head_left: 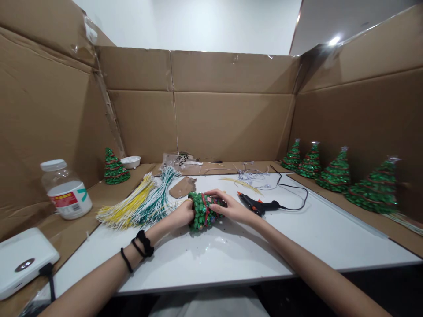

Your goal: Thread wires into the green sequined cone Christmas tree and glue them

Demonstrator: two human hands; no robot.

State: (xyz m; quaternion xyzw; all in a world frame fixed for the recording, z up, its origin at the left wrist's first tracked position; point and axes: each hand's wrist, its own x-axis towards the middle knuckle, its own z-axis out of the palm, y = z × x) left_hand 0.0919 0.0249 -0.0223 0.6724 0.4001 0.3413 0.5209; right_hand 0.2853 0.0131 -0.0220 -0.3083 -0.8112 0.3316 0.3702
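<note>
A small green sequinned tree (202, 212) with red bands lies on its side over the white table (297, 237). My left hand (183, 213) is closed round its wide base end from the left. My right hand (228, 206) is closed over its narrower end from the right, fingers curled on top. A black and orange glue gun (258, 204) lies just right of my right hand, its black cord running off to the right.
Bundles of yellow and green-white wires (139, 203) lie at left, near a brown card scrap (182, 186). A clear jar (66, 189) and white box (23, 259) sit far left. Finished trees stand at left (114, 167) and along the right (337, 171). Cardboard walls enclose everything.
</note>
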